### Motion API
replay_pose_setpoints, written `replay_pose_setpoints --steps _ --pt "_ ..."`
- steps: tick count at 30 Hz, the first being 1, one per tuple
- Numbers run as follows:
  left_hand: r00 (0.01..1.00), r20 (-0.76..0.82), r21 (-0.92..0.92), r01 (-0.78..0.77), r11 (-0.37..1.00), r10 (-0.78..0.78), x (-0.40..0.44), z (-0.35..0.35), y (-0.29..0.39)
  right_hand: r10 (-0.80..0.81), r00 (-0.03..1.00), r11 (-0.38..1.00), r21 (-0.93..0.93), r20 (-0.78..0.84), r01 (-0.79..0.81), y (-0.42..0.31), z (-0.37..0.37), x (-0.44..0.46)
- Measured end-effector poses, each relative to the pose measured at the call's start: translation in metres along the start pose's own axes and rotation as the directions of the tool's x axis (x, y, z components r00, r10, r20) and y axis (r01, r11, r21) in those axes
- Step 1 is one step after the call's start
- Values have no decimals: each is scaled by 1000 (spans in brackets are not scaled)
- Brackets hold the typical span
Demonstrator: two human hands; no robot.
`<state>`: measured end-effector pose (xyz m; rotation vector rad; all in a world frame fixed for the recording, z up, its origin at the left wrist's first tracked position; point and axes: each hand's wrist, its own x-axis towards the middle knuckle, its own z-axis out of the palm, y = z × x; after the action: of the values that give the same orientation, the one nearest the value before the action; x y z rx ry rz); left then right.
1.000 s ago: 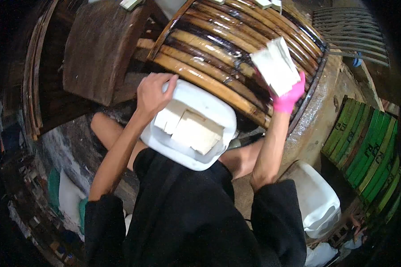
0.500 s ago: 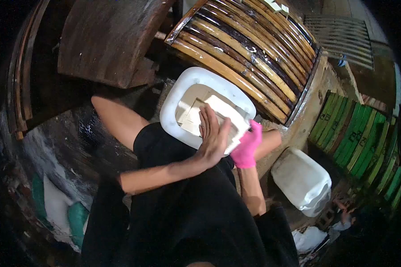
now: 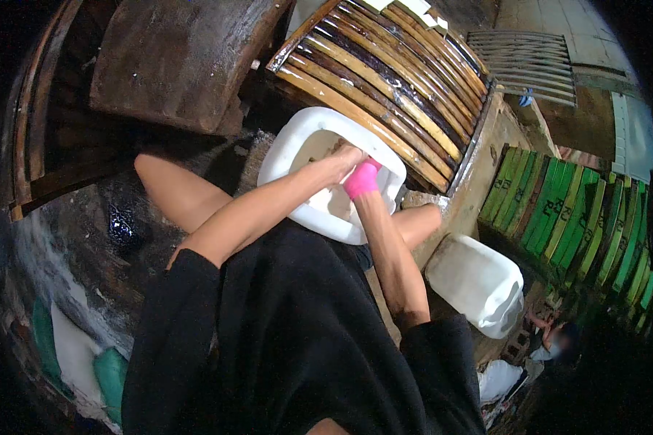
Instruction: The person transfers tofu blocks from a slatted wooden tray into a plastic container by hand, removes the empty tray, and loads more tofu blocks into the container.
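Clearly, one white tub (image 3: 277,161) stood between the knees of the seated person, and both hands were inside its opening. At its bottom there were some pale pieces (image 3: 335,201), but the arms covered much of them, so their number could not be counted. A second container, one white jug (image 3: 466,279), lay on the floor to the right of the person; what it held, if anything, could not be seen.

There was one slatted rack (image 3: 395,90), wet and shiny, just beyond the tub. On its far edge lay at least three white blocks (image 3: 417,7), partly cut by the border of the view. More than ten green slats (image 3: 559,206) were at the right, and one other person (image 3: 555,344) was in the background, well apart.

The bare left hand (image 3: 347,156) and the right hand (image 3: 363,176), which wore a pink glove, were close together, near the far side of the tub. Their fingers were mostly hidden, so one cannot tell how far open they were or whether they held something. The visible pale pieces lay below the hands, nearer to the person, inside the tub.
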<state>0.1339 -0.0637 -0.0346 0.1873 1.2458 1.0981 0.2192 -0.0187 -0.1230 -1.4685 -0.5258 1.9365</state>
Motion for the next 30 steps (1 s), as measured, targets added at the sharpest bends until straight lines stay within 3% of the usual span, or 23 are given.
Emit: replay_pose_setpoints --steps 2,5,6,8,11,13,15,16,18,19,20,22,24,27,30 --pt "999 37 -27 13 1000 -12 14 0 2 -59 997 997 -47 -46 56 1 2 17" --pt "974 155 -245 202 948 -168 37 -4 -11 -117 990 990 -81 -73 112 -1 0 32" --pt "971 128 -279 229 933 -200 44 -2 -20 -129 988 988 -99 -83 121 -1 -6 33" --pt "967 45 -332 252 909 -251 63 4 -38 -152 983 983 -119 -103 139 -2 -14 35" --pt "924 -266 -301 193 934 -276 96 18 -62 -181 974 974 -165 -136 158 0 -25 41" --pt "820 -458 -274 237 932 -343 83 34 -63 -194 969 964 -210 -154 160 3 -26 44" --pt "670 -635 -261 282 923 -384 74 42 -67 -237 957 889 -435 -167 144 4 -33 51" --pt "653 -620 -369 246 896 -434 71 41 -66 -268 950 844 -515 -161 151 4 -35 55" --pt "614 -584 -567 159 808 -531 65 39 -64 -373 923 560 -817 -98 139 6 -43 68" --pt "623 -545 -620 151 770 -561 62 37 -64 -413 910 262 -961 -29 88 8 -48 74" --pt "631 -505 -670 142 728 -588 53 37 -56 -432 900 -82 -996 57 24 13 -57 85" --pt "666 -504 -672 97 734 -550 35 39 -40 -387 898 -568 -821 207 -55 22 -72 99" --pt "749 -416 -675 126 727 -516 28 35 -36 -349 897 -751 -653 270 -95 32 -90 113" --pt "725 -426 -720 91 688 -541 41 38 -41 -309 885 -899 -409 348 -153 50 -119 147" --pt "760 -345 -631 247 736 -551 93 30 -89 -257 832 -965 -85 491 -247 82 -176 200"
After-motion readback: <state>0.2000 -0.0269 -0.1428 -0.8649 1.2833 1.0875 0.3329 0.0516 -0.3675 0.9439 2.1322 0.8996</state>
